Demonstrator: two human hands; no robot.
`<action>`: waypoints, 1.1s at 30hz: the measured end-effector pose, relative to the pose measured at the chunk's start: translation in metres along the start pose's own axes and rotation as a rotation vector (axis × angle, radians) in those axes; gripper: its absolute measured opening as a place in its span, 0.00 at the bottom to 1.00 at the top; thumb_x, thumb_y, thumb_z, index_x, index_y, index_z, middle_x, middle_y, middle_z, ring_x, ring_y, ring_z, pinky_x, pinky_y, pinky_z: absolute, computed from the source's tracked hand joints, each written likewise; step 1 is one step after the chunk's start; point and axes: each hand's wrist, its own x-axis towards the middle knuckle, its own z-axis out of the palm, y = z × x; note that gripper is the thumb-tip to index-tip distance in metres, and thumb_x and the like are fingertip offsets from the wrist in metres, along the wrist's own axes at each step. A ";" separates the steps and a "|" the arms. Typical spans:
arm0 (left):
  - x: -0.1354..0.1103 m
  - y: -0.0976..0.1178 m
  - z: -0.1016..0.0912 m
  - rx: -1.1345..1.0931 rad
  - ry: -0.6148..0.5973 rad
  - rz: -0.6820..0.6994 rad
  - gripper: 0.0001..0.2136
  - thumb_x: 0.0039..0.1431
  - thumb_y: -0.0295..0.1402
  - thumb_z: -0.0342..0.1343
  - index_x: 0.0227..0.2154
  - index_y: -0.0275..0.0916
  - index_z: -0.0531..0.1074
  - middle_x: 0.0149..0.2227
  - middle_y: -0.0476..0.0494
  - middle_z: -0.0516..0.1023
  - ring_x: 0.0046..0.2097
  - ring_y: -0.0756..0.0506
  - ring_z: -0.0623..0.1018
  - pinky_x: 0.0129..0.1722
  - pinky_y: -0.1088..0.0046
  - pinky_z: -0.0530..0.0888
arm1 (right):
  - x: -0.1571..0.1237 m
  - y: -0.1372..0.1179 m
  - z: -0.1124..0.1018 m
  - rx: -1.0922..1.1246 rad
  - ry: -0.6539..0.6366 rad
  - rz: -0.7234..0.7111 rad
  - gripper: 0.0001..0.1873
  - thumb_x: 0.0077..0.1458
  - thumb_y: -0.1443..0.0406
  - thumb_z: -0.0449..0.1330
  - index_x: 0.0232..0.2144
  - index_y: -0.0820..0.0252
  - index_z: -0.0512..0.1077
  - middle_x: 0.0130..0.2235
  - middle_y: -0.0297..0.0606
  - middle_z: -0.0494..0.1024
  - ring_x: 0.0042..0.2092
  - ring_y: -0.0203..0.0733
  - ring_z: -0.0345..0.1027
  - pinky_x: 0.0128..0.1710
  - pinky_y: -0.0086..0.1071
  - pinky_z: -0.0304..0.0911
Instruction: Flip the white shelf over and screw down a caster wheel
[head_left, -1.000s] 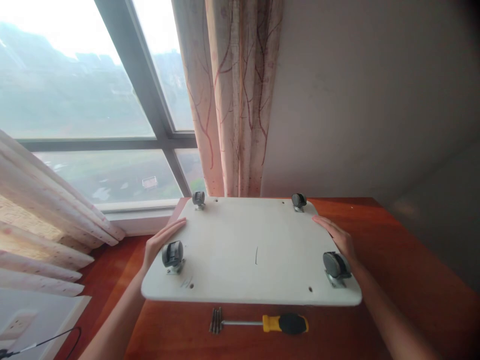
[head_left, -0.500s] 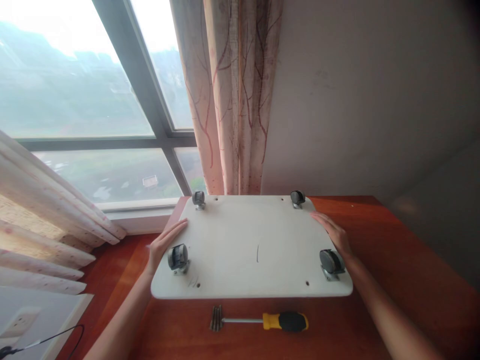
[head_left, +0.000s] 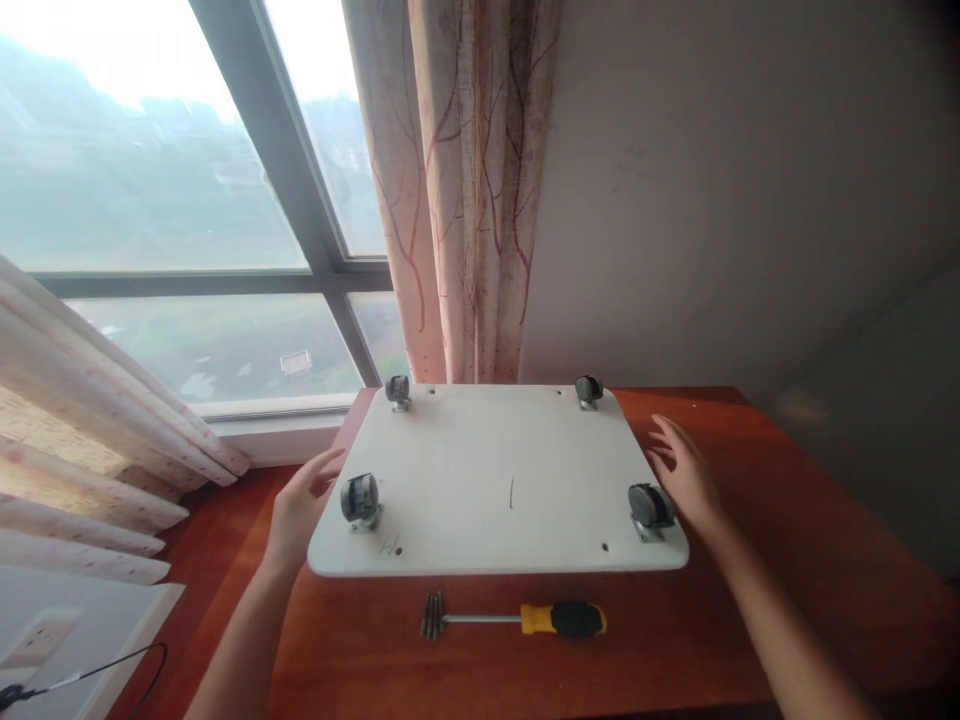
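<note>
A white board [head_left: 480, 460] with rounded corners lies on the red-brown wooden table [head_left: 795, 560]. Black and grey casters stand up from its corners: a near left caster [head_left: 360, 500], a near right caster [head_left: 651, 510], a far left caster [head_left: 397, 391] and a far right caster [head_left: 589, 391]. Beside the board's left edge is my left hand [head_left: 300, 505], fingers apart, holding nothing. My right hand [head_left: 684, 475] is off the right edge, fingers spread. In front of the board lie several screws [head_left: 433, 615] and a yellow-and-black screwdriver [head_left: 566, 619].
A window [head_left: 172, 200] and a patterned curtain [head_left: 472, 200] stand behind the table, with a grey wall [head_left: 735, 200] to the right. Another curtain [head_left: 97, 400] hangs at the left. A black cable [head_left: 105, 660] and a wall socket [head_left: 37, 642] are at lower left.
Both hands have come away from the board's side edges and moved outward, fingers loosening. The board sits a little higher and smaller in view; the screws and screwdriver lie as before.
</note>
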 end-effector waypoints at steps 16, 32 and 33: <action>-0.141 0.023 0.011 0.225 -0.219 -0.004 0.12 0.55 0.45 0.58 0.34 0.45 0.79 0.35 0.42 0.83 0.30 0.41 0.80 0.29 0.69 0.75 | -0.152 -0.110 -0.048 0.285 0.001 0.272 0.14 0.60 0.50 0.61 0.45 0.45 0.78 0.42 0.41 0.83 0.37 0.52 0.77 0.40 0.45 0.75; -0.079 0.032 0.005 -0.819 -0.014 -0.408 0.29 0.49 0.52 0.68 0.47 0.35 0.80 0.45 0.37 0.85 0.49 0.32 0.82 0.46 0.60 0.81 | -0.090 -0.030 -0.012 0.656 0.048 0.638 0.34 0.55 0.45 0.65 0.56 0.58 0.75 0.53 0.45 0.82 0.55 0.55 0.76 0.46 0.40 0.76; -0.073 0.036 0.006 -0.839 -0.018 -0.413 0.30 0.48 0.48 0.70 0.50 0.34 0.80 0.46 0.36 0.85 0.48 0.32 0.83 0.46 0.61 0.81 | -0.084 -0.032 -0.008 0.688 0.029 0.638 0.35 0.54 0.45 0.66 0.57 0.59 0.74 0.52 0.45 0.83 0.53 0.54 0.78 0.44 0.38 0.76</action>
